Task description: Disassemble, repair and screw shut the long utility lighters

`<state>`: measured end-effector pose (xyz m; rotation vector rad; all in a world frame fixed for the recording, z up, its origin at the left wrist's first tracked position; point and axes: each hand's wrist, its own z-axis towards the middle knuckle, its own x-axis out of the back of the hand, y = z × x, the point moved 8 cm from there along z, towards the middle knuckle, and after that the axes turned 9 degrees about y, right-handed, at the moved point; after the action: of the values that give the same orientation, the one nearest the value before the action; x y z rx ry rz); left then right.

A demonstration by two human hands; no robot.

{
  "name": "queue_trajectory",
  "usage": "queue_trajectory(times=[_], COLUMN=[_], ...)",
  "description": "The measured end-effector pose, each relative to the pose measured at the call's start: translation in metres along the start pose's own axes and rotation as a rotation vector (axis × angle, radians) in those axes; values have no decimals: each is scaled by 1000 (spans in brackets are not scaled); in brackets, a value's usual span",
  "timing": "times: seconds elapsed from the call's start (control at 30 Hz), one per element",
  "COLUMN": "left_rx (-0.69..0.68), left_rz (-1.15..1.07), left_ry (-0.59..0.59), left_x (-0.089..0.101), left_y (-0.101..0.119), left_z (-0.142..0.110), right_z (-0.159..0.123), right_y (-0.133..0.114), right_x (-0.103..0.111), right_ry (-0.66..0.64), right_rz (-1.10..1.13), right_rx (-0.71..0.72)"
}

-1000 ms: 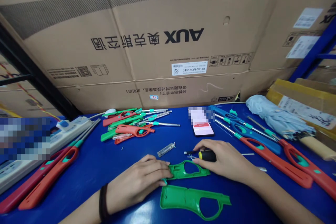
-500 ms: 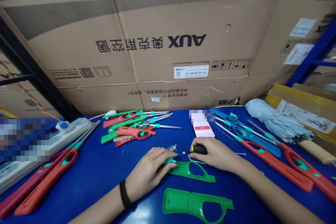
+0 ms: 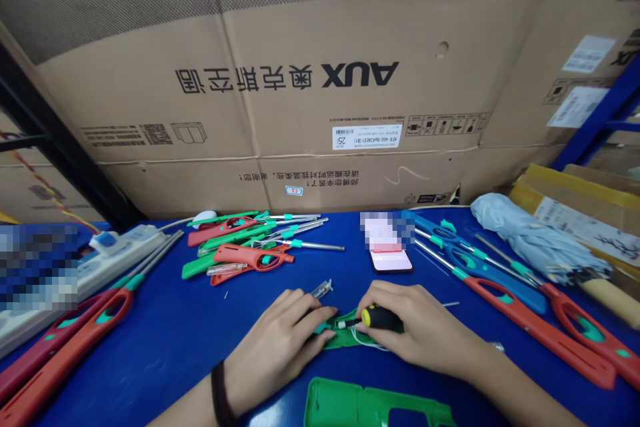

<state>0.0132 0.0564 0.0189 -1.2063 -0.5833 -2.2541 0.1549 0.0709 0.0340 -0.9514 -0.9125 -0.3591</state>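
Note:
My right hand (image 3: 420,327) is shut around a black-handled screwdriver (image 3: 380,318) with a yellow band, its tip down on a green plastic lighter-handle shell (image 3: 345,338). My left hand (image 3: 277,347) grips that shell's end, fingers over a small teal part (image 3: 321,327). Both hands hide most of the shell. A thin white wire (image 3: 369,343) runs out beneath the screwdriver. A second green shell (image 3: 360,403) lies nearer me at the bottom edge, untouched. A small clear plastic piece (image 3: 321,289) lies just beyond my left fingers.
A heap of red and green lighters (image 3: 240,253) lies at the far left-centre, a phone (image 3: 391,260) beyond my right hand. Long orange and blue lighters (image 3: 505,297) lie to the right, more (image 3: 85,327) to the left beside a power strip (image 3: 90,270). Cardboard boxes (image 3: 300,80) stand behind.
My right hand has brought the screwdriver down onto the green shell. My left hand has moved right and closed on the shell's end. The head view has shifted slightly.

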Motion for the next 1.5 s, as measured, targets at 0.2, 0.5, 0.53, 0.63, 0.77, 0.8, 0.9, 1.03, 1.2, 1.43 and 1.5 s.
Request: queue_trajectory(times=[0.2, 0.5, 0.53, 0.63, 0.77, 0.8, 0.9, 1.03, 1.2, 1.43, 1.5], left_rx=[-10, -35, -35, -35, -3, 7, 11, -24, -75, -67, -51], left_rz=[-5, -39, -43, -36, -54, -71, -116, -70, -7, -70, -78], left_ry=[35, 71, 85, 152, 208, 212, 227, 252, 268, 269, 268], left_x=[3, 6, 7, 16, 24, 24, 24, 25, 27, 29, 28], left_y=[2, 4, 4, 3, -1, -2, -2, 1, 5, 5, 4], left_z=[0, 0, 0, 1, 2, 2, 1, -1, -1, 2, 2], right_z=[2, 2, 2, 1, 0, 0, 0, 2, 2, 1, 2], right_y=[1, 2, 2, 3, 6, 7, 7, 8, 9, 6, 5], right_x=[-6, -13, -12, -10, -8, -8, -8, -5, -3, -5, -6], right_ry=[-17, -46, -47, -46, -39, -35, -30, -11, 14, 27, 26], right_rz=[-63, -85, -84, -66, -38, -37, -26, -7, -1, -25, -29], right_rx=[7, 8, 8, 2, -15, -14, -8, -5, 11, 51, 54])
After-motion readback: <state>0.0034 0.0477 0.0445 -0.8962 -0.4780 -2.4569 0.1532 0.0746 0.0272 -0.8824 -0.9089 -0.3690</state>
